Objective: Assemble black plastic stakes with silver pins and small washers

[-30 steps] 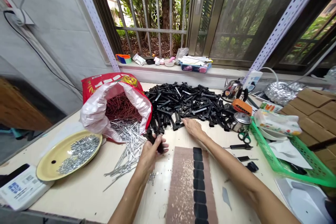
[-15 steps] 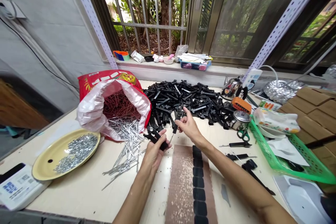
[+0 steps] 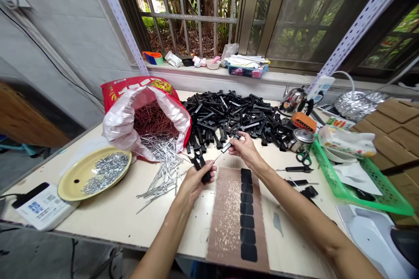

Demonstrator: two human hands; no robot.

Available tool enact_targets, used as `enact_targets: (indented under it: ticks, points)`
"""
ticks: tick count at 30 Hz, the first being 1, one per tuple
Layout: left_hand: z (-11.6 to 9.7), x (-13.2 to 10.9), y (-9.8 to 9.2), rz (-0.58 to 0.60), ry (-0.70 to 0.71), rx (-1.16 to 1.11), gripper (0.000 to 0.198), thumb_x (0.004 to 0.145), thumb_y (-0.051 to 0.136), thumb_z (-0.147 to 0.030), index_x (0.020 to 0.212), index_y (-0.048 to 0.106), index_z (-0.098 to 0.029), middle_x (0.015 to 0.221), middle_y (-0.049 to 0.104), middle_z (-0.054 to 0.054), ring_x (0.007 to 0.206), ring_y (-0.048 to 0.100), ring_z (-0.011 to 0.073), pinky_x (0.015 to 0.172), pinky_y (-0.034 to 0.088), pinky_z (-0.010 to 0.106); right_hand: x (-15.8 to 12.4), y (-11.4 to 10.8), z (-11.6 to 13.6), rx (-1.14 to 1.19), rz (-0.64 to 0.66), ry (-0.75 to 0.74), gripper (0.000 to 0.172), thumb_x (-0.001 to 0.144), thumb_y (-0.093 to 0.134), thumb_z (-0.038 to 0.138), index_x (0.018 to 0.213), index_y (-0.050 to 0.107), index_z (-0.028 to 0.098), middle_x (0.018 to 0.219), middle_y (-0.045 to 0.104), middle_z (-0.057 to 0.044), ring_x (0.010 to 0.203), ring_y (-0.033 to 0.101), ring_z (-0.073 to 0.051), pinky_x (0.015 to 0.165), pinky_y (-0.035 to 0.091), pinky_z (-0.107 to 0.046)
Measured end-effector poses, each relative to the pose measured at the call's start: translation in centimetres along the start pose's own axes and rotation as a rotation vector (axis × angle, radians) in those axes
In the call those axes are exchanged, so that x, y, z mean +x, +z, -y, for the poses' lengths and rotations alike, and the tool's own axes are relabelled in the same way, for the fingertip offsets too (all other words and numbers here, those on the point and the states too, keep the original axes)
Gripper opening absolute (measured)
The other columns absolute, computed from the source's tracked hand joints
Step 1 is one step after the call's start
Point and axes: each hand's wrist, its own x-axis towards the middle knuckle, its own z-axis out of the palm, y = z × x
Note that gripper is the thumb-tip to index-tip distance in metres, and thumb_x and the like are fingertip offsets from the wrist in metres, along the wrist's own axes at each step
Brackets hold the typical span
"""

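My left hand (image 3: pixel 195 181) is closed around a couple of black plastic parts (image 3: pixel 198 163) and the end of a thin metal rod. My right hand (image 3: pixel 248 151) pinches a black bar-shaped part (image 3: pixel 226 148) with a pale shine along one side. The thin rod (image 3: pixel 217 157) spans the gap between the hands and meets the bar's lower end; how it fits there is too small to tell. Just beyond the hands lies a large heap of black plastic parts (image 3: pixel 225 111). Below them a brown board (image 3: pixel 225 226) carries a column of black rounded squares (image 3: pixel 248 222).
At left are a red-and-white sack (image 3: pixel 119 120) spilling metal rods (image 3: pixel 165 172), a yellow plate (image 3: pixel 68 194) of small metal pieces and a white box (image 3: pixel 44 211). Scissors (image 3: pixel 304 158), a green basket (image 3: pixel 369 198), a kettle (image 3: pixel 291 100) and cardboard boxes (image 3: pixel 389 130) stand right.
The bar in my right hand has turned, showing a shiny side, and both hands have drawn slightly apart. The whole view has shifted, showing more of the table's front edge.
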Motion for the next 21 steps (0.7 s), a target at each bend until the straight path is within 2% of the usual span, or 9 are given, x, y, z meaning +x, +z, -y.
enact_targets:
  ticks: [2, 5, 7, 9, 11, 13, 17, 19, 21]
  points:
    - [0.5, 0.3, 0.2, -0.046, 0.051, 0.038, 0.029, 0.064, 0.078, -0.021, 0.085, 0.062, -0.009, 0.064, 0.064, 0.004, 0.049, 0.054, 0.0085, 0.042, 0.044, 0.019, -0.8, -0.6, -0.1, -0.251, -0.019, -0.121, 0.053, 0.080, 0.059, 0.032, 0.124, 0.033, 0.020, 0.083, 0.064, -0.003, 0.072, 0.065, -0.017, 0.072, 0.056, -0.040]
    - [0.9, 0.3, 0.4, -0.080, 0.129, 0.115, 0.031, 0.062, 0.079, -0.026, 0.081, 0.061, -0.009, 0.061, 0.063, 0.003, 0.048, 0.053, 0.0080, 0.040, 0.039, 0.017, -2.9, -1.6, 0.0, -0.832, -0.022, -0.556, 0.043, 0.086, 0.055, 0.035, 0.126, 0.045, 0.024, 0.120, 0.057, -0.013, 0.113, 0.053, -0.027, 0.099, 0.036, -0.055]
    - [0.9, 0.0, 0.6, -0.063, 0.154, 0.171, 0.033, 0.061, 0.078, -0.030, 0.081, 0.061, -0.010, 0.061, 0.063, 0.003, 0.048, 0.053, 0.0079, 0.041, 0.037, 0.017, -4.1, -2.2, 0.0, -1.147, 0.072, -0.827, 0.036, 0.088, 0.055, 0.036, 0.123, 0.053, 0.030, 0.134, 0.049, -0.009, 0.126, 0.040, -0.030, 0.106, 0.019, -0.060]
    - [0.9, -0.3, 1.0, -0.016, 0.154, 0.224, 0.034, 0.061, 0.078, -0.032, 0.081, 0.062, -0.010, 0.061, 0.062, 0.003, 0.048, 0.052, 0.0081, 0.041, 0.036, 0.017, -4.9, -2.7, -0.2, -1.323, 0.208, -0.962, 0.026, 0.092, 0.050, 0.033, 0.117, 0.058, 0.032, 0.126, 0.056, -0.005, 0.121, 0.044, -0.026, 0.106, 0.017, -0.057]
    - [0.9, -0.3, 1.4, 0.040, 0.151, 0.273, 0.034, 0.061, 0.076, -0.035, 0.080, 0.062, -0.010, 0.061, 0.061, 0.003, 0.048, 0.051, 0.0085, 0.042, 0.034, 0.018, -5.1, -3.0, -0.8, -1.395, 0.301, -0.979, 0.025, 0.096, 0.042, 0.029, 0.110, 0.063, 0.029, 0.107, 0.065, -0.004, 0.103, 0.053, -0.020, 0.100, 0.031, -0.044]
    - [0.9, 0.1, 1.6, 0.076, 0.188, 0.364, 0.032, 0.064, 0.073, -0.037, 0.078, 0.063, -0.011, 0.062, 0.061, 0.003, 0.048, 0.051, 0.0095, 0.043, 0.034, 0.020, -4.9, -3.4, -1.5, -1.409, 0.322, -0.943, 0.027, 0.097, 0.039, 0.028, 0.104, 0.065, 0.026, 0.096, 0.066, -0.004, 0.089, 0.055, -0.016, 0.086, 0.040, -0.031]
    - [1.1, 2.3, 1.5, -0.024, 0.432, 0.741, 0.023, 0.077, 0.060, -0.037, 0.072, 0.061, -0.015, 0.064, 0.059, 0.004, 0.057, 0.053, 0.0150, 0.052, 0.037, 0.024, -4.4, -4.0, -2.3, -1.377, 0.145, -0.860, 0.025, 0.095, 0.043, 0.026, 0.102, 0.067, 0.025, 0.107, 0.061, -0.006, 0.087, 0.055, -0.015, 0.070, 0.040, -0.025]
    - [1.3, 3.5, 1.5, -0.079, 0.503, 0.843, 0.013, 0.076, 0.064, -0.027, 0.069, 0.060, -0.016, 0.069, 0.059, 0.005, 0.069, 0.055, 0.0186, 0.061, 0.038, 0.026, -4.4, -4.3, -2.2, -1.357, 0.045, -0.827, 0.025, 0.095, 0.043, 0.027, 0.101, 0.067, 0.024, 0.106, 0.060, -0.006, 0.085, 0.055, -0.015, 0.068, 0.040, -0.024]
    - [1.5, 4.6, 1.6, -0.094, 0.535, 0.908, 0.009, 0.071, 0.068, -0.019, 0.070, 0.060, -0.017, 0.077, 0.058, 0.006, 0.081, 0.055, 0.0217, 0.070, 0.037, 0.028, -4.5, -4.6, -1.9, -1.349, 0.018, -0.828, 0.026, 0.096, 0.042, 0.029, 0.101, 0.067, 0.023, 0.100, 0.061, -0.006, 0.086, 0.056, -0.015, 0.069, 0.041, -0.024]
